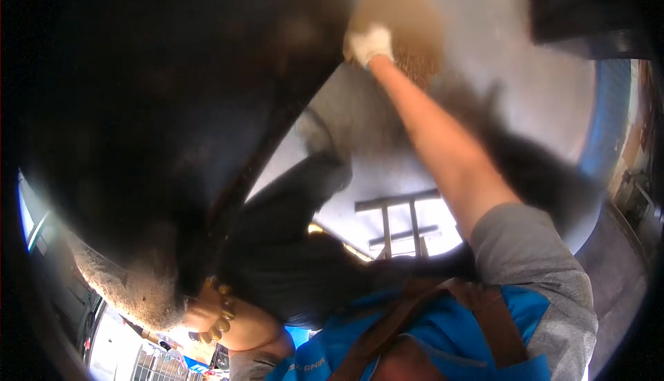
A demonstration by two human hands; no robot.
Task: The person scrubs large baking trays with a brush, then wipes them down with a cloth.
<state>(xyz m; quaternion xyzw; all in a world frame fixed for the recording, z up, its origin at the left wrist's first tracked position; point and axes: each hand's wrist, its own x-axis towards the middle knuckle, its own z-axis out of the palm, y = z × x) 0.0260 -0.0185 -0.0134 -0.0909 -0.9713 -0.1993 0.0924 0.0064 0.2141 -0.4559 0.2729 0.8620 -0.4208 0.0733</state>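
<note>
My right hand (370,43), in a pale glove, is stretched far forward at the upper middle, beside the edge of a large dark panel (159,118). A blurred brown patch (411,28) lies around and beyond it; motion hides the fingers and any grip. At the lower left, my left hand (128,287) wears a speckled tan glove and lies along the panel's lower edge. A beaded bracelet (223,315) circles that wrist. The left fingers cannot be made out.
A pale grey surface (553,97) with a blue edge (609,118) spreads on the right. A dark frame with bars (386,229) stands near the middle. Wire racking (155,364) and small items show at the lower left. A dark block (581,11) hangs at the upper right.
</note>
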